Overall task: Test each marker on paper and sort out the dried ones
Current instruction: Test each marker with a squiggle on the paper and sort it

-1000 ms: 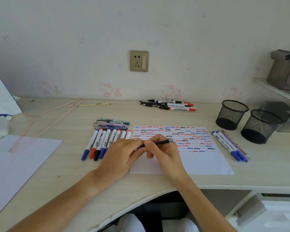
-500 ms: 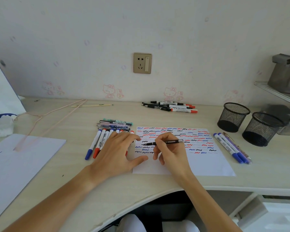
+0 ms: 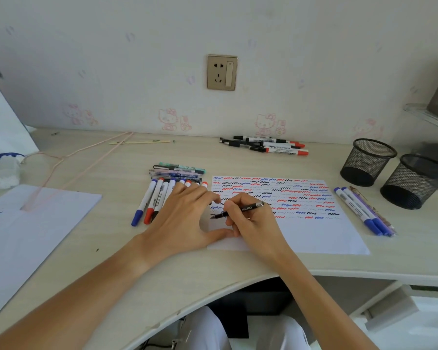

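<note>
- Paper (image 3: 314,233) with rows of red, blue and black squiggles lies flat on the desk (image 3: 111,173) and serves as the landmark for everything else.
- Right hand (image 3: 253,223) rests on the paper's left part, fingers curled round a black pen (image 3: 243,208); the pen's tip touches the sheet near its left edge, beside a short black mark.
- Left hand (image 3: 182,223) lies flat and relaxed, fingers spread, holding nothing; its thumb presses the paper's lower left edge while its fingers overlap the markers just left of the sheet.
- Row of markers (image 3: 154,200) with blue, red and black caps lies just left of the paper, partly under the left hand.
- Small stack of pens (image 3: 177,171) lies crosswise behind that row, near the paper's upper left corner.
- Blue-capped markers (image 3: 359,210) lie side by side just right of the paper.
- Group of black and red markers (image 3: 271,145) lies well behind the paper, near the wall.
- Two black mesh cups (image 3: 367,160) stand upright to the right of the paper, beyond the blue-capped markers.
- Second sheet (image 3: 23,236) lies far to the paper's left.
</note>
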